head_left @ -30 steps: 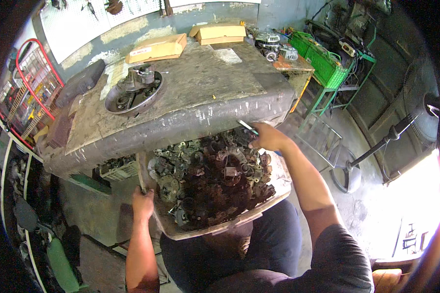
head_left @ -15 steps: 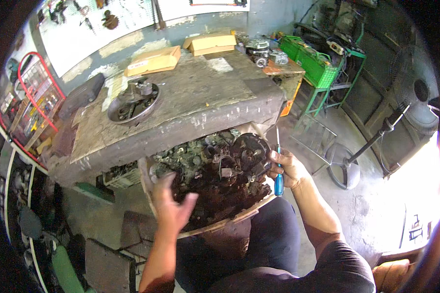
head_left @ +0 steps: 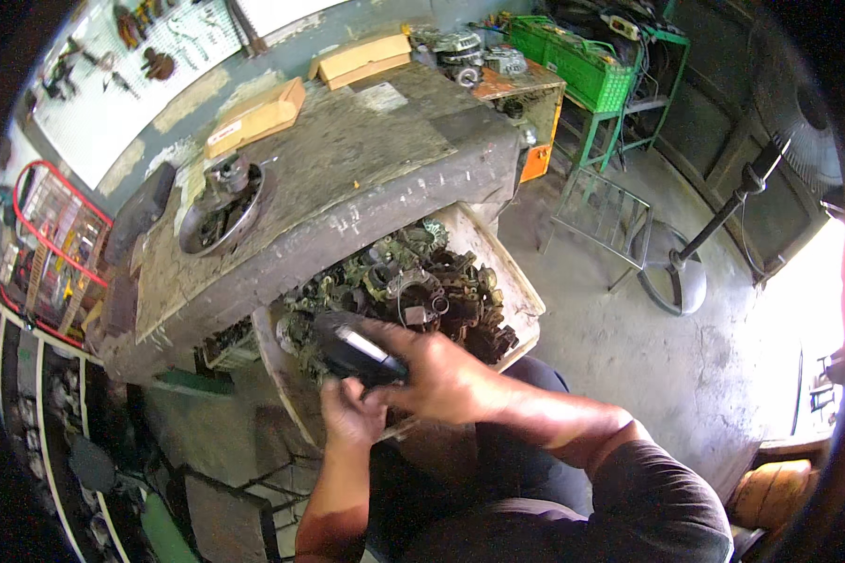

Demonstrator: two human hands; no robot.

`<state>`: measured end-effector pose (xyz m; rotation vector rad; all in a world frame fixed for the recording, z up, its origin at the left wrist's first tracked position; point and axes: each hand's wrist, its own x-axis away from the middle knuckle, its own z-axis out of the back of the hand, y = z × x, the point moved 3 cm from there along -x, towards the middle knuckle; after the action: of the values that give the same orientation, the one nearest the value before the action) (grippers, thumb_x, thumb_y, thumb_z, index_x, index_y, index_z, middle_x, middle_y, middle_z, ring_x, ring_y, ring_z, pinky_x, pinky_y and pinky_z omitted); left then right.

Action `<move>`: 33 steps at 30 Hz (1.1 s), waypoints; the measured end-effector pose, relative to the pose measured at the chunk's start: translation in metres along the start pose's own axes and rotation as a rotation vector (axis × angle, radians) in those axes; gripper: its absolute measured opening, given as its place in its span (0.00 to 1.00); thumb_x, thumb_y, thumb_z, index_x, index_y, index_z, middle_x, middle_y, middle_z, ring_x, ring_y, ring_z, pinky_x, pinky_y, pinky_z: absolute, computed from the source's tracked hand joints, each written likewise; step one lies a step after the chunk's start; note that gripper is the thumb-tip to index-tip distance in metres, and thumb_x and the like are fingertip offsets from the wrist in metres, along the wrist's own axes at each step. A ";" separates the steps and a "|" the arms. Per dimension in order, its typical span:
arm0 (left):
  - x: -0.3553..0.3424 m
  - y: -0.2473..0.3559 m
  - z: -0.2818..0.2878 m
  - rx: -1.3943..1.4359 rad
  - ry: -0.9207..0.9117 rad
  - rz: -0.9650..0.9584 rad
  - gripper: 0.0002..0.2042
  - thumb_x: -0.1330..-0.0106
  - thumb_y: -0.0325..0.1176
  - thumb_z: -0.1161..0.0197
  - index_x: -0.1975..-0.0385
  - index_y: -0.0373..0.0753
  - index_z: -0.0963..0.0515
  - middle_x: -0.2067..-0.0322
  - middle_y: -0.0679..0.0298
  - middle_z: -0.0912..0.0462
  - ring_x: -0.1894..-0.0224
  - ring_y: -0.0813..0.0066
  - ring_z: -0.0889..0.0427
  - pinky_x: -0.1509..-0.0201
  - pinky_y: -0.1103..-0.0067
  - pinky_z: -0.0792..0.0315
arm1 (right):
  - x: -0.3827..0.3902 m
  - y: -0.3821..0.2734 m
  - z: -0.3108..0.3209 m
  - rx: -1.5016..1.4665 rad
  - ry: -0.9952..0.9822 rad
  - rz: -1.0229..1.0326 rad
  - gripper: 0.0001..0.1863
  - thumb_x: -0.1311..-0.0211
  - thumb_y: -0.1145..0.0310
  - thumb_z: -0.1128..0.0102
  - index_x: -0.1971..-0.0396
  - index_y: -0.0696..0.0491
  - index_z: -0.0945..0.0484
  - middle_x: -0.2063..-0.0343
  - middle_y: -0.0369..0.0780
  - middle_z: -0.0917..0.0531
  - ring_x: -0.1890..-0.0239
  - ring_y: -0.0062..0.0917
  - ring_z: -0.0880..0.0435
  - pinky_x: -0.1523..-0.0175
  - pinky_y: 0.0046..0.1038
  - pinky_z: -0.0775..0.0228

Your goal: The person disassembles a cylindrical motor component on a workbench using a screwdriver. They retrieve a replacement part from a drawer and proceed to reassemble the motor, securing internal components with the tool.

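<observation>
A dark, round metal part (head_left: 352,355), smeared by motion, is in my right hand (head_left: 441,375) over the left side of a pale tub (head_left: 490,242). A bright reflection runs across its side. My left hand (head_left: 352,418) is just below, its curled fingers against the part's lower edge; their tips are partly hidden. Under both hands the tub holds a heap of greasy metal parts (head_left: 418,291). The blue-handled screwdriver is out of sight, and I cannot tell whether my right hand still has it.
A worn workbench (head_left: 347,150) stands beyond the tub, with a metal bowl (head_left: 192,235) of parts and cardboard boxes (head_left: 253,117) on it. To the right are a metal-framed stand (head_left: 601,216), a pedestal fan (head_left: 746,183) and a green crate (head_left: 573,66). A dark seat (head_left: 221,516) is at lower left.
My right hand has swung left from the tub's right side, bringing the dark round part across. The left hand has dropped lower and met it. The screwdriver has gone from view.
</observation>
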<state>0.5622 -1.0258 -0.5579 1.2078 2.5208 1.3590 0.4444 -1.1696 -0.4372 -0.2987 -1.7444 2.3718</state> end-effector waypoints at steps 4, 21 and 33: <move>-0.006 0.056 -0.002 -0.136 -0.130 -0.055 0.47 0.43 0.67 0.28 0.23 0.51 0.29 0.32 0.62 0.19 0.33 0.56 0.19 0.33 0.59 0.20 | -0.010 -0.026 0.013 0.005 -0.033 0.203 0.50 0.39 0.68 0.20 0.21 0.63 0.38 0.33 0.62 0.21 0.31 0.53 0.18 0.29 0.44 0.24; 0.043 0.241 -0.318 -0.244 -0.382 0.262 0.43 0.35 0.65 0.33 0.23 0.46 0.30 0.28 0.58 0.23 0.28 0.51 0.23 0.23 0.49 0.30 | 0.153 0.066 0.064 0.144 0.143 -0.869 0.23 0.39 0.51 0.31 0.65 0.60 0.10 0.71 0.50 0.10 0.70 0.41 0.10 0.60 0.46 0.18; 0.187 0.305 -0.399 -0.269 -0.531 0.559 0.42 0.33 0.66 0.34 0.23 0.48 0.29 0.28 0.59 0.23 0.28 0.52 0.23 0.25 0.49 0.28 | 0.277 -0.033 0.024 0.113 0.121 -1.090 0.20 0.27 0.53 0.38 0.51 0.52 0.07 0.52 0.45 0.06 0.54 0.37 0.07 0.47 0.46 0.16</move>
<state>0.4734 -1.0865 -0.0329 1.9680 1.6522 1.1774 0.1716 -1.1092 -0.4135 0.4235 -1.2031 1.5717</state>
